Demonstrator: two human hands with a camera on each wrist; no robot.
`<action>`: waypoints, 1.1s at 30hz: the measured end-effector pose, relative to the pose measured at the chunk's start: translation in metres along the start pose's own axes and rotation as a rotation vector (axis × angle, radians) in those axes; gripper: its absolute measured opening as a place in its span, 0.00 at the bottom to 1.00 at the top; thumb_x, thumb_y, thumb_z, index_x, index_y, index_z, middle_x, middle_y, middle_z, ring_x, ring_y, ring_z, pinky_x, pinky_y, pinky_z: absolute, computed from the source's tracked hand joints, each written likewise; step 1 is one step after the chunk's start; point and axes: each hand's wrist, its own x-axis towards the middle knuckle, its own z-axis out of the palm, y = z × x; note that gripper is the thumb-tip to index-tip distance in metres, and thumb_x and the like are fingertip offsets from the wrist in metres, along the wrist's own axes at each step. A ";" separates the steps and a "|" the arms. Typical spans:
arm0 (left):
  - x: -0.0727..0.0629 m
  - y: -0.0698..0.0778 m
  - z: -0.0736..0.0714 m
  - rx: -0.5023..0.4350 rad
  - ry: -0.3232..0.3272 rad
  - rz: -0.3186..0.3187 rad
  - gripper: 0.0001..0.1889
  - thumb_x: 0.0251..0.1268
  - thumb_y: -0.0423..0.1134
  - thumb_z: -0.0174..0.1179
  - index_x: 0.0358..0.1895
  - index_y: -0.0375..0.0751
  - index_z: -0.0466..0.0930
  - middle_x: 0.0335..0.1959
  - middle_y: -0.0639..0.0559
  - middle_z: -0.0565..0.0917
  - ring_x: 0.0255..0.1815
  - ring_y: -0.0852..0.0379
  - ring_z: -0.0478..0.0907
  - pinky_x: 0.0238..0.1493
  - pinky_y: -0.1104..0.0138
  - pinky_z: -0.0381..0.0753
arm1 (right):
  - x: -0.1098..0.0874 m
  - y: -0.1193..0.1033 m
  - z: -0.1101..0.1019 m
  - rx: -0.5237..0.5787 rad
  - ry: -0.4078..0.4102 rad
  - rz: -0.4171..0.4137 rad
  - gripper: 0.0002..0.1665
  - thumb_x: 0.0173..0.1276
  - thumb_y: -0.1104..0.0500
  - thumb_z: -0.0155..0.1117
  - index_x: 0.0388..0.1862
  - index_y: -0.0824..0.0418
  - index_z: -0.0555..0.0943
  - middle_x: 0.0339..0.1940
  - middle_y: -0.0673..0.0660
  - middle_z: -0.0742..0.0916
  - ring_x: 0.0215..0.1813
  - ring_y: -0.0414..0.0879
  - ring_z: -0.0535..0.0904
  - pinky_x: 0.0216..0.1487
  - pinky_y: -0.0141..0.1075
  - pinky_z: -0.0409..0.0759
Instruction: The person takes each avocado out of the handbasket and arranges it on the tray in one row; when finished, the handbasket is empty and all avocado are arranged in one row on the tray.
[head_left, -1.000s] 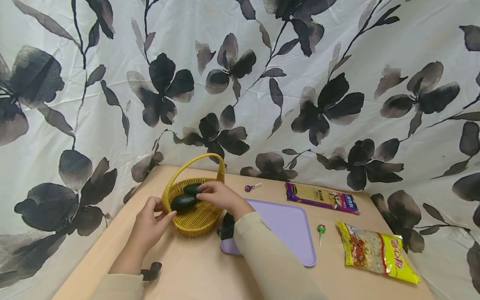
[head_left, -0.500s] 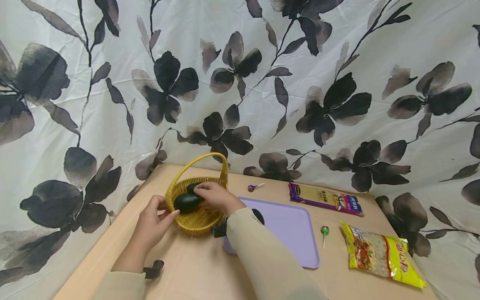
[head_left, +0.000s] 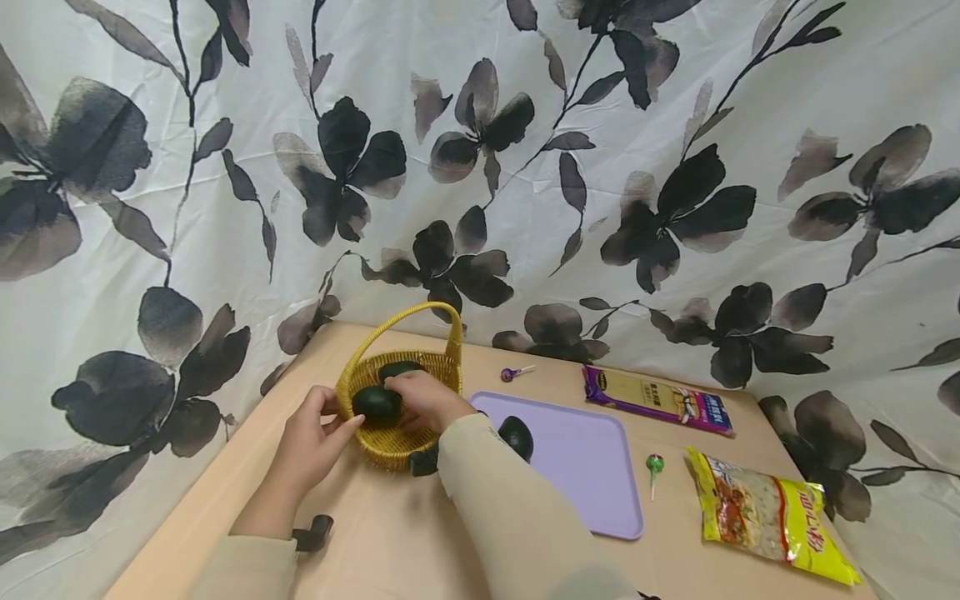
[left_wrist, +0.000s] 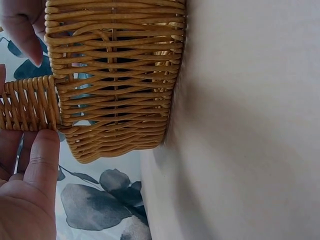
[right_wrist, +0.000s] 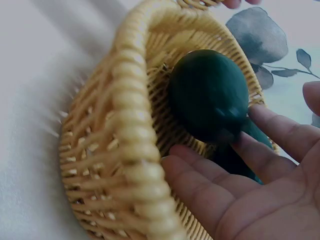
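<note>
Right hand [head_left: 423,400] now deeper into round yellow wicker basket [right_wrist: 132,107], fingers loosely extended, touching nearer glossy dark green oval fruit [right_wrist: 207,95], not closed round it; farther fruit [head_left: 399,369] just beside. Left hand [head_left: 307,446] pinches basket at handle base. Newly uncovered by cream sleeve [head_left: 517,508]: 3rd dark green fruit [head_left: 516,437] on pale purple rectangular tray [head_left: 588,467]. So fruit looks split, 2 inside, 1 out.

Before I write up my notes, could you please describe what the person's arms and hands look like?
Both the left hand and the right hand are ungloved. The left sleeve and the right sleeve are long and pale beige. A small, blocky black device sits at the left wrist, and a second dark unit at the right.
</note>
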 end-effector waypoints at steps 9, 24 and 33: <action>0.002 0.000 0.001 -0.010 -0.005 0.004 0.19 0.67 0.39 0.70 0.53 0.42 0.70 0.49 0.48 0.80 0.55 0.50 0.79 0.57 0.60 0.88 | 0.003 0.000 0.008 0.036 -0.010 0.012 0.20 0.80 0.46 0.57 0.59 0.58 0.82 0.62 0.59 0.81 0.54 0.65 0.85 0.57 0.63 0.86; 0.002 0.002 0.000 -0.004 -0.019 -0.036 0.21 0.67 0.36 0.70 0.55 0.42 0.69 0.51 0.46 0.79 0.58 0.49 0.79 0.59 0.59 0.86 | 0.004 -0.011 0.004 -0.355 -0.038 0.064 0.31 0.73 0.40 0.64 0.66 0.57 0.80 0.64 0.57 0.83 0.64 0.56 0.80 0.66 0.56 0.83; 0.002 0.001 0.000 -0.011 -0.027 -0.054 0.20 0.68 0.37 0.70 0.54 0.42 0.69 0.51 0.45 0.79 0.58 0.49 0.78 0.59 0.60 0.86 | 0.005 -0.008 -0.002 -0.555 -0.072 0.026 0.16 0.62 0.40 0.75 0.39 0.48 0.87 0.43 0.49 0.86 0.47 0.46 0.80 0.55 0.48 0.86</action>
